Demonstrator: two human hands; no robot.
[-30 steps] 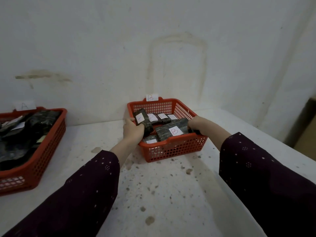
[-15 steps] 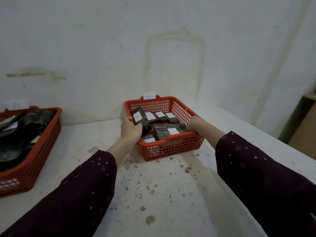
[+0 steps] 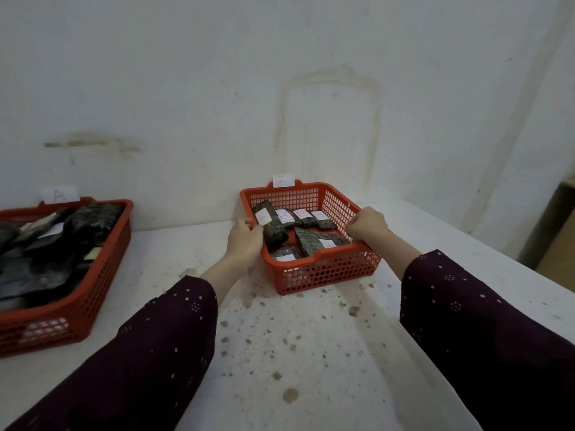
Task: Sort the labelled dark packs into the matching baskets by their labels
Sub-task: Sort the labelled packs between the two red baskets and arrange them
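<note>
Both hands are at the small red basket [image 3: 314, 269] that carries a white tag marked B [image 3: 283, 181] on its far rim. The left hand [image 3: 244, 241] has its grip closed over the basket's left rim, touching a dark pack [image 3: 270, 228] that leans against that side. The right hand [image 3: 367, 223] is curled into a fist on the right rim, its grip clamped on the edge. Inside lie several dark packs with white labels; a row [image 3: 298, 216] sits at the back and one flat pack [image 3: 317, 242] lies near the front. On the left of the speckled white surface [image 3: 295, 353], well apart, stands a second red basket [image 3: 68, 306] tagged A [image 3: 59, 194], heaped with dark packs.
</note>
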